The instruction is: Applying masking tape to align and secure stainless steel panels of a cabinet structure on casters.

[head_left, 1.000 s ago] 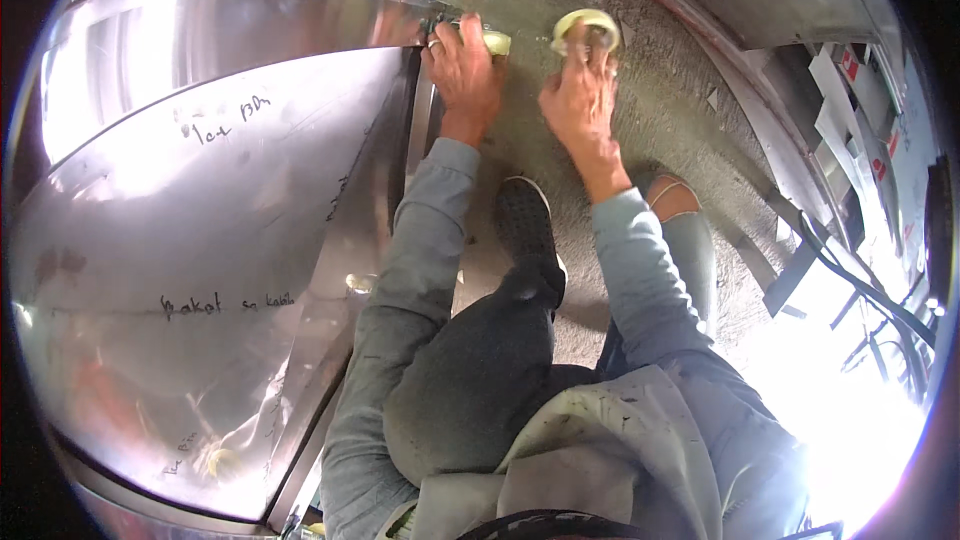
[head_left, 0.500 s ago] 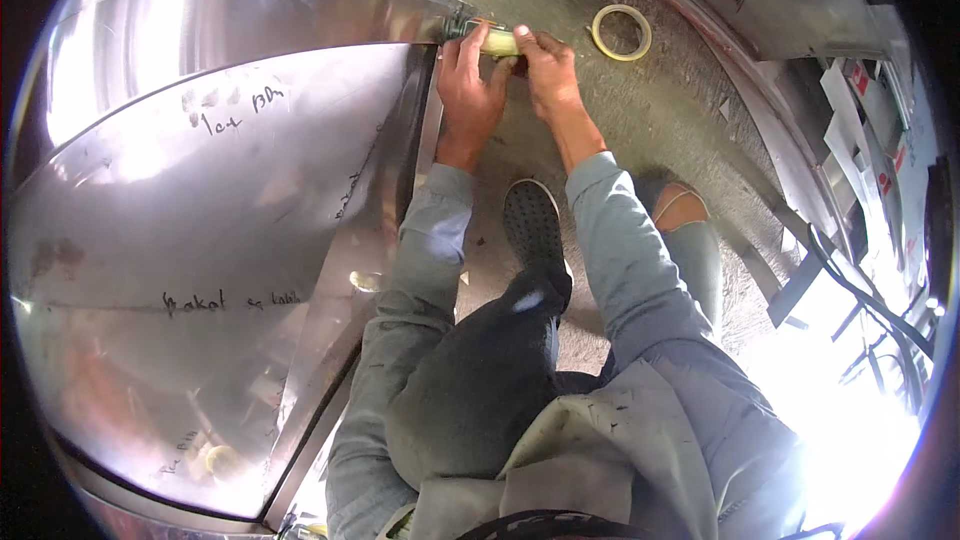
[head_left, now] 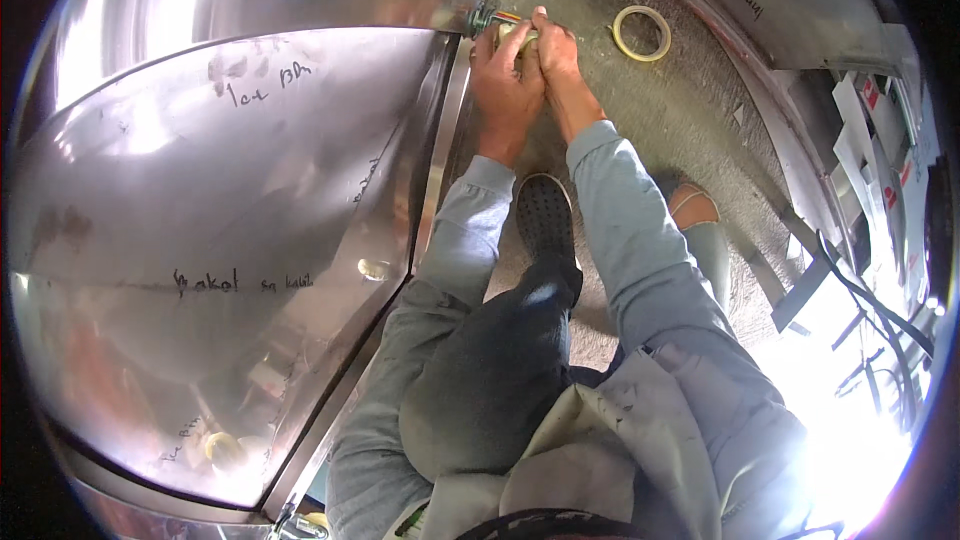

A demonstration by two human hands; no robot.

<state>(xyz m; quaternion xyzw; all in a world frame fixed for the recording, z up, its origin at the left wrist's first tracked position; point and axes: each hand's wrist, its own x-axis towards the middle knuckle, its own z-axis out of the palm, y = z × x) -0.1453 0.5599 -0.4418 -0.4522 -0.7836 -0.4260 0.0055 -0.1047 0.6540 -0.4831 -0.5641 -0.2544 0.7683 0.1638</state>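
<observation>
Both hands are together at the far corner of a shiny steel cabinet [head_left: 290, 170]. My left hand [head_left: 508, 95] curls its fingers round a short piece covered in pale yellow tape [head_left: 531, 41]. My right hand [head_left: 562, 58] presses against the same piece from the right, thumb pointing up. Fingers hide most of this taped piece, so its full shape does not show. Just left of it, a dark green fitting [head_left: 481, 17] sits at the cabinet corner, with a thin orange-red strip [head_left: 508, 17] beside it.
A roll of pale yellow tape [head_left: 617, 35] lies on the concrete floor, right of my hands. Metal sheets and scraps [head_left: 880, 160] lean along the right side. Dark cables [head_left: 870, 295] hang there too. My shoe [head_left: 545, 220] is below my hands.
My hands have closed in on the taped piece and now cover more of it. The whole view has shifted slightly, with the cabinet corner and tape roll appearing further right.
</observation>
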